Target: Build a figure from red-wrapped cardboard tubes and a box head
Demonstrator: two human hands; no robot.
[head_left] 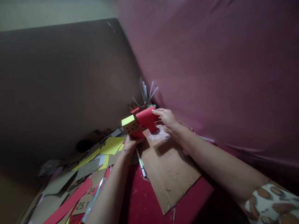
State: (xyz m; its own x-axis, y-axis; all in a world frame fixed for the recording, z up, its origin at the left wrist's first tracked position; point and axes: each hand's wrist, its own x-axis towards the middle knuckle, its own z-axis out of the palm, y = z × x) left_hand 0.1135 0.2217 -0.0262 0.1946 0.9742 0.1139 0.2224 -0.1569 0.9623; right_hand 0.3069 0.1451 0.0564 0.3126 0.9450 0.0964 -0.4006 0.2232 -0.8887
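Observation:
My right hand (168,119) pinches the right end of a red paper piece (146,116), which has a narrower part hanging down. Lower and to the left, my left hand (130,144) is closed on a small cardboard box figure (130,127) with a yellow top, dark marks on its side and red paper below. The figure and the red piece are close together; I cannot tell whether they touch. Under both hands lies a brown board (173,171) with a whitish crusted patch (159,133) at its far end.
A white pen (141,165) lies left of the board on the red cloth (135,193). Scissors (93,199), yellow paper (113,145), a red strip (70,200) and cardboard scraps (88,169) cover the left side. White strips (144,91) stand upright in the corner by the pink wall (210,68).

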